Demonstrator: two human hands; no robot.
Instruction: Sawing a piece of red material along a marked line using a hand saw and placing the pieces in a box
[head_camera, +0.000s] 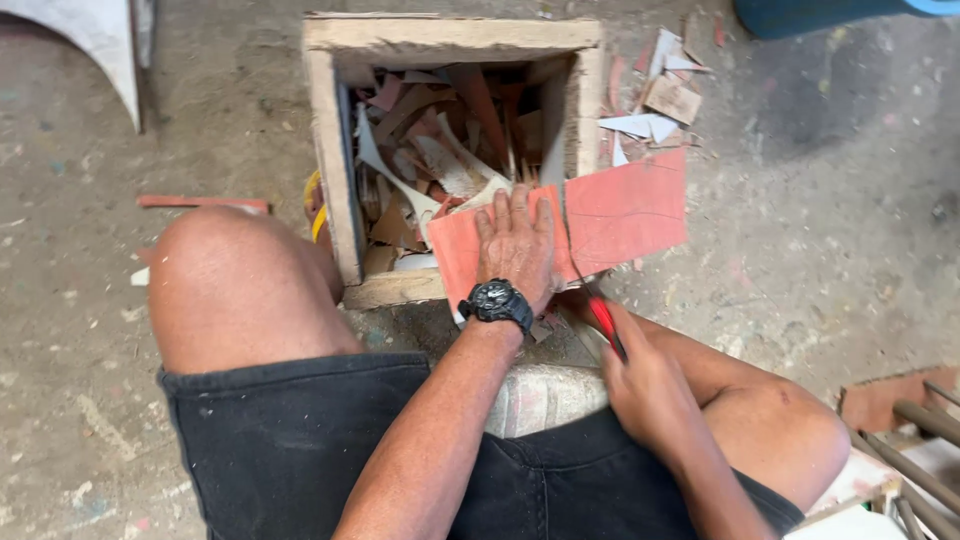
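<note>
Red tile sheet (600, 215) lies flat across the near-right corner of the wooden box (335, 180), long axis running 9-to-3, slightly raised toward 2 o'clock; a dark cut line crosses it near the middle. Left hand (517, 245) is spread open, palm pressing the sheet, fingers pointing 12. Right hand (650, 385) at 5 o'clock from it, clenched around a red-handled tool (604, 322), tip pointing 11 at the sheet's near edge. Box holds red and white offcuts (440, 150); more scraps (655, 100) at 1 o'clock.
</note>
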